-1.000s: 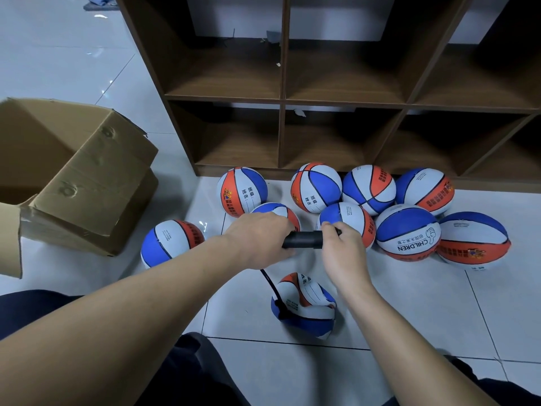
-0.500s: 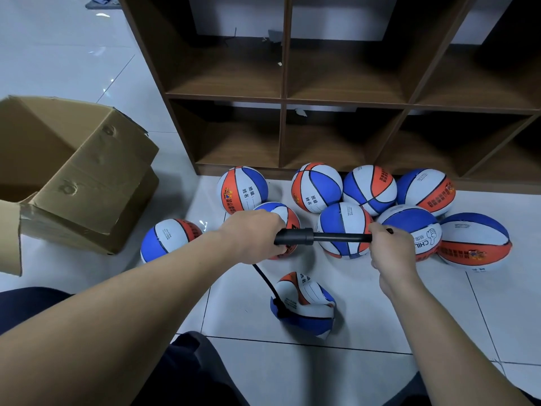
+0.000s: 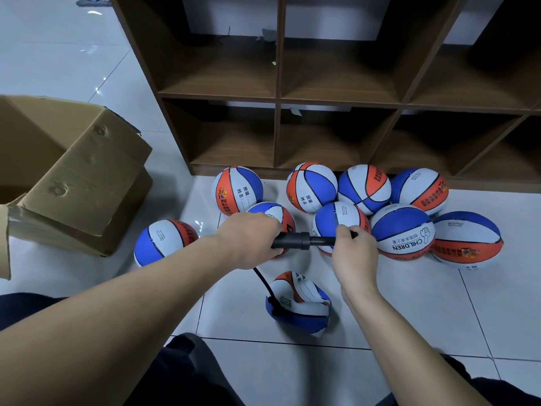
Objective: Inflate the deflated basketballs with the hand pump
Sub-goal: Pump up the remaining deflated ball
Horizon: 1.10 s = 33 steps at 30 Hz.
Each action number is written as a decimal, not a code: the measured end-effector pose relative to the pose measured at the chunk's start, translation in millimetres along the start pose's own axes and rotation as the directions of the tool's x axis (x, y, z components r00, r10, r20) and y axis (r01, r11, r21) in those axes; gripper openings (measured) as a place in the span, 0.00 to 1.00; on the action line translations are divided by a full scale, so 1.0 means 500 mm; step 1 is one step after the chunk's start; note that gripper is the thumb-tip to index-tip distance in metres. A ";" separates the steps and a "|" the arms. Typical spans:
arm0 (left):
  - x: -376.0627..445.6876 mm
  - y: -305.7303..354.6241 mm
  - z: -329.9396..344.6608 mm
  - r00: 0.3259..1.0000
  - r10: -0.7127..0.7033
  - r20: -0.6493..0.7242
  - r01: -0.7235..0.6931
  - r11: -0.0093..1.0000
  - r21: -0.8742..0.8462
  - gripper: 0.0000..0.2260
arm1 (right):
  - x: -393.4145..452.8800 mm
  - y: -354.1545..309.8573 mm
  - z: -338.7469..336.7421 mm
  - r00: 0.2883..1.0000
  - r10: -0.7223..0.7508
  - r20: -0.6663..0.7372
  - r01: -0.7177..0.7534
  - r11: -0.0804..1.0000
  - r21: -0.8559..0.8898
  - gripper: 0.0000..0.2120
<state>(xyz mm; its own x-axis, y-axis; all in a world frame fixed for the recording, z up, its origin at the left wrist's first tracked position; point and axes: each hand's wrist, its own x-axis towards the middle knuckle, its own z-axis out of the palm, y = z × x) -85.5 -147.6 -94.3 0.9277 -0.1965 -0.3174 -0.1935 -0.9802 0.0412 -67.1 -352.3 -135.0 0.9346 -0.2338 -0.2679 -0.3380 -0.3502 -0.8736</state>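
Head view: left hand (image 3: 248, 238) grips pump barrel (image 3: 291, 241); right hand (image 3: 352, 253) grips handle, rod part-extended. Hose (image 3: 265, 284) runs to crumpled deflated ball (image 3: 298, 303) on floor, 6 o'clock of pump. Step: mid-stroke pumping; next likely push handle in. Inflated balls (image 3: 402, 231) crowd 12–3 o'clock; cardboard box (image 3: 76, 177) at 9; shelf (image 3: 336, 98) behind.

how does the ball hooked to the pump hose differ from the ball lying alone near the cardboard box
The hosed ball is crumpled and sagging; the lone ball is round and full. The black hose plugs into the hosed ball, while nothing is attached to the lone ball. The hosed ball lies nearest the person; the lone ball sits by the cardboard box. Both have blue, white and orange panels.
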 end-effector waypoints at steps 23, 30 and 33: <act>0.004 0.014 -0.005 0.999 0.025 -0.033 -0.030 0.985 -0.171 0.10 | -0.001 -0.028 0.002 0.981 -0.117 0.157 0.125 0.991 -0.042 0.16; 0.003 -0.009 -0.007 0.999 -0.016 0.028 0.020 0.992 -0.127 0.15 | 0.072 -0.020 -0.103 0.997 0.082 -0.011 -0.080 0.990 0.120 0.19; 0.007 -0.004 -0.008 1.000 -0.001 0.021 0.003 0.996 -0.085 0.10 | 0.065 -0.010 -0.096 0.995 0.069 -0.066 -0.061 0.990 0.124 0.19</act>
<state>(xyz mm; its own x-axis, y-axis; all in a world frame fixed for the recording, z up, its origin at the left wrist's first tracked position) -80.7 -146.7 -91.4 0.9211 -0.1951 -0.3371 -0.1630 -0.9792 0.1212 -40.5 -401.6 -120.0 0.8996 -0.3171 -0.3002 -0.3778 -0.2205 -0.8993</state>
